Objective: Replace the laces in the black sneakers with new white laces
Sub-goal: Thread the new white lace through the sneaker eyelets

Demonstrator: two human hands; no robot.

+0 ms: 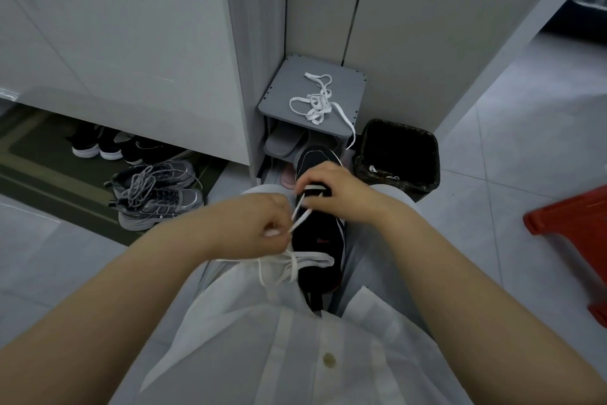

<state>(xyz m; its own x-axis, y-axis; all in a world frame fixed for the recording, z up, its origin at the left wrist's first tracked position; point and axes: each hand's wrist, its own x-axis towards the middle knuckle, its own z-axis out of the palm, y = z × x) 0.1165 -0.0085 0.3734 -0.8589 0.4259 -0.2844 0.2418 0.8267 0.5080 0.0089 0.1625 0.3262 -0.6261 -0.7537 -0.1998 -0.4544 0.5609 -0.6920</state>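
Observation:
A black sneaker [320, 240] lies on my lap, toe pointing away from me. My left hand [266, 224] pinches a white lace [300, 217] that runs up to the sneaker's eyelets, and its loose end [295, 265] trails over my lap. My right hand [331, 189] grips the front of the sneaker near the eyelets, its fingers curled over the lace there. A second white lace [317, 102] lies tangled on top of a small grey shoe rack [282, 89].
A black waste bin [399, 155] stands right of the rack. Grey sneakers [157, 194] and dark shoes [98, 145] sit on a mat at the left under a white cabinet [131, 43]. A red stool [571, 227] is at the right edge.

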